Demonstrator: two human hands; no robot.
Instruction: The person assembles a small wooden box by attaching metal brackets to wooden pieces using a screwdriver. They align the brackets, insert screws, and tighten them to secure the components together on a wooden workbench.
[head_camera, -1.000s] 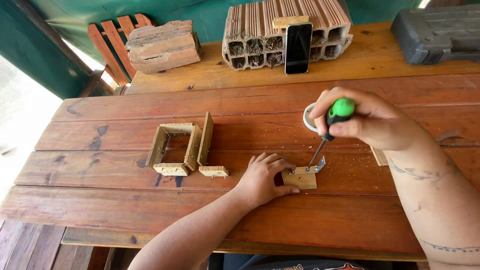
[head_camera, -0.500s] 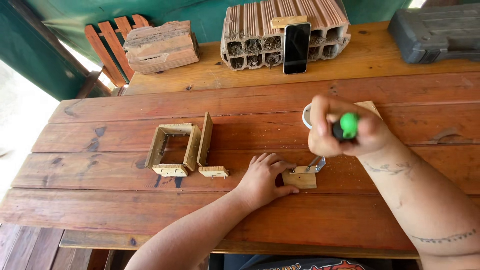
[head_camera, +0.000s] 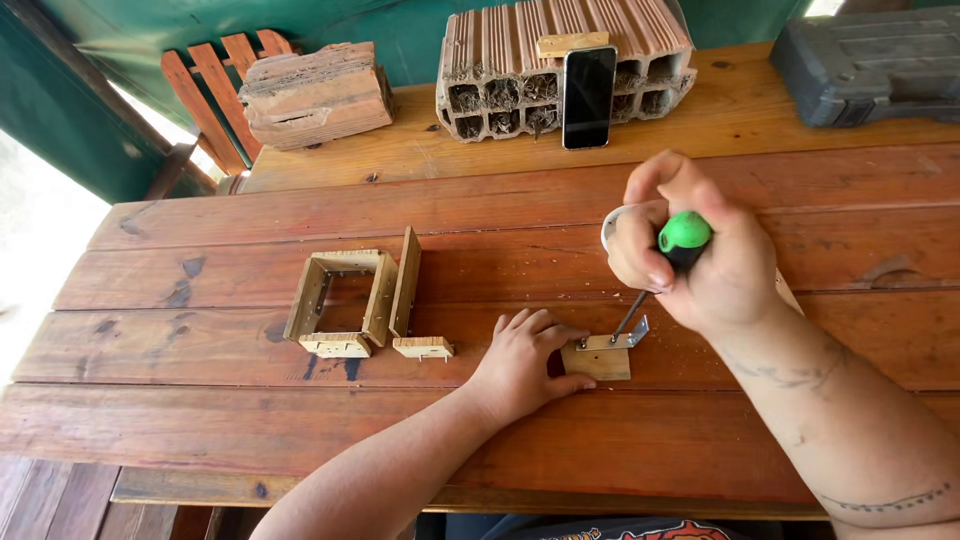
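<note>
Well to the left of your grip, a small open wooden frame (head_camera: 340, 303) lies flat on the wooden table (head_camera: 250, 420), w/ a thin slat (head_camera: 405, 281) standing on edge against its right side and a short wood piece (head_camera: 422, 347) just in front of that. Closer in, your left hand (head_camera: 522, 362) lies flat on the table, fingers spread and thumb out, pressed against the left edge of a small wooden block (head_camera: 596, 361), pinning it rather than closed around it. A metal bracket (head_camera: 626, 338) sits on top of the block at its far edge. The screwdriver (head_camera: 662, 275) shaft comes down at a slant onto the bracket; tip contact is too small to tell exactly. Up and to the right, your right hand (head_camera: 695, 250) is closed tight around the green handle, fingers curled over it, wrist above the block. Behind that fist a bit of a white round thing (head_camera: 608, 226) peeks out; can't tell what it is. Far side of the table, beyond the grip: a weathered wood chunk (head_camera: 315, 95), a hollow clay brick (head_camera: 560, 62) w/ a dark phone (head_camera: 588, 97) leaning on it, and a grey tool case (head_camera: 865, 65) at far right.
</note>
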